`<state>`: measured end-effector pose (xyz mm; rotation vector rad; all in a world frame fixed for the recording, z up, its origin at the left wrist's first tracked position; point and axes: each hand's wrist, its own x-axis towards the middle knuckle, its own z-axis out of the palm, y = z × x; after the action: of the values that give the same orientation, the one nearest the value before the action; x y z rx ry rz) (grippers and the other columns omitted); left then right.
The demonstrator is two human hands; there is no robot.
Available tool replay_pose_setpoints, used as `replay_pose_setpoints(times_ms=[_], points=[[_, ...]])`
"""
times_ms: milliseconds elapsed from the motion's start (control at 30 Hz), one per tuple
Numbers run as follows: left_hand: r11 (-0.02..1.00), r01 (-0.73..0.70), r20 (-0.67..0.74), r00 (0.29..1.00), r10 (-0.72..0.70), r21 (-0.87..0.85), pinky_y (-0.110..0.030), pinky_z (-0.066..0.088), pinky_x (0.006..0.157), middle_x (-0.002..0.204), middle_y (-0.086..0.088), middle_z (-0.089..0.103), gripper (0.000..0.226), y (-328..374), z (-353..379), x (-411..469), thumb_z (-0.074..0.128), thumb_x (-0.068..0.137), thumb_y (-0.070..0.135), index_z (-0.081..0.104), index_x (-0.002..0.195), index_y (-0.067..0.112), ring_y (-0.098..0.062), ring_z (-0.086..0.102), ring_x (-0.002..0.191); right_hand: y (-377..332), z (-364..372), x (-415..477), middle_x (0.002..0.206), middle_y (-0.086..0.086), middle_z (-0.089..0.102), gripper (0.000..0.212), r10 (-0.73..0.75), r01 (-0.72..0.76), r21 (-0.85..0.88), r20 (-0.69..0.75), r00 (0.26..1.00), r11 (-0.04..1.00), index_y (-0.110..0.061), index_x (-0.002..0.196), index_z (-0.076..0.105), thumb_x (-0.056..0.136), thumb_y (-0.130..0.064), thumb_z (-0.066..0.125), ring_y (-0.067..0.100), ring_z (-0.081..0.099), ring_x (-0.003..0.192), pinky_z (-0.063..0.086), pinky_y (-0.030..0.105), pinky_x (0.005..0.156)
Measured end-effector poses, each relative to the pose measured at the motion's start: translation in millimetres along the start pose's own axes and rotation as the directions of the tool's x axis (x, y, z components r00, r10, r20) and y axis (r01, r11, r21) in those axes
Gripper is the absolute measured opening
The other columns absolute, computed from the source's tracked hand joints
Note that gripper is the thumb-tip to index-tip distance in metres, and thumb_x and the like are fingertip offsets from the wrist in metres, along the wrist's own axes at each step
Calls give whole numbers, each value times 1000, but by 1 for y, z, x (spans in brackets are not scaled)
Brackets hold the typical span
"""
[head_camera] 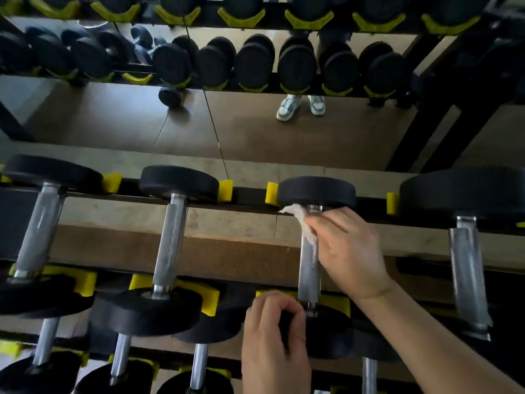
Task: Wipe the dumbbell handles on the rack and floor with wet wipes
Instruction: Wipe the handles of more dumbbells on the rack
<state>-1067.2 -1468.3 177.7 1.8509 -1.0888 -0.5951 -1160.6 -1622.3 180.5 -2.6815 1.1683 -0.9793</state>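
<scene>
Black dumbbells with knurled steel handles lie across a rack with yellow cradles. My right hand (pixel 348 251) holds a crumpled white wet wipe (pixel 301 220) against the far end of one dumbbell handle (pixel 309 271), just below its far black head (pixel 316 191). My left hand (pixel 272 342) grips the near black head (pixel 326 334) of the same dumbbell, fingers curled over its edge. The wipe covers the top of the handle; the lower handle is bare.
Other dumbbells lie left (pixel 170 240) and right (pixel 467 268) on the same rack tier, and more on a lower tier (pixel 199 368). A mirror behind shows another rack row (pixel 252 66) and a pair of white shoes (pixel 301 106) on a brown floor.
</scene>
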Motion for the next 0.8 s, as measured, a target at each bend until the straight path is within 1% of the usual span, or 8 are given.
replay_pose_setpoints(times_ms=[100,167,267,400,467,567,667,800], points=[[999,-7,111,994,2,38,-16,43,73,92,25,53,15,0,-6,7,52,74,35,49,84,46,1,52,86,3,-3,-16,89,8,70,27,232,-231,21,-19,973,973,-4,97,73,74,9,72,21,68,78,58,34,67],[997,-8,205,979,-8,81,-17,44,70,94,25,53,24,-1,-12,14,58,70,27,49,80,47,1,53,85,2,-6,-22,94,5,71,22,300,-298,113,-2,954,948,-6,101,72,81,3,70,14,68,83,56,25,75],[993,-21,283,959,-12,112,-12,41,69,96,25,52,28,-2,-16,23,62,70,21,49,70,46,-1,53,87,-2,-4,-10,97,3,67,19,372,-361,193,-20,928,912,-3,105,70,86,-3,65,7,64,83,52,15,75],[991,-49,250,968,16,125,-16,44,67,92,22,55,41,2,-17,24,65,72,9,47,71,46,-3,55,84,-20,3,-33,85,-1,67,15,477,-486,194,96,874,852,-8,93,73,83,-3,63,2,61,74,54,18,69],[993,-23,241,971,-5,113,-18,45,71,92,22,55,48,6,-16,23,67,76,-1,50,74,43,-5,55,86,-27,-4,-44,81,-8,65,15,528,-550,225,156,835,804,-12,87,73,82,0,66,-2,58,71,52,13,69],[993,35,221,974,-60,115,-19,46,80,96,23,54,38,13,-10,27,68,84,9,53,90,44,-3,54,95,-17,-7,-22,92,-9,69,16,639,-641,362,144,756,677,-16,95,73,84,-4,70,-1,63,84,49,9,77],[979,144,198,965,-171,143,-26,48,87,103,22,54,27,20,3,28,65,88,22,57,108,38,-1,53,101,-17,-4,-12,94,-5,69,13,617,-609,404,126,777,683,-15,97,72,84,-12,70,4,64,88,54,19,78],[968,177,101,975,-197,175,-33,49,86,100,21,56,28,24,14,21,55,91,14,58,110,34,-1,54,97,-32,-22,-44,86,-7,63,11,465,-521,312,239,852,795,-14,89,71,80,-7,72,2,60,77,51,15,70]])
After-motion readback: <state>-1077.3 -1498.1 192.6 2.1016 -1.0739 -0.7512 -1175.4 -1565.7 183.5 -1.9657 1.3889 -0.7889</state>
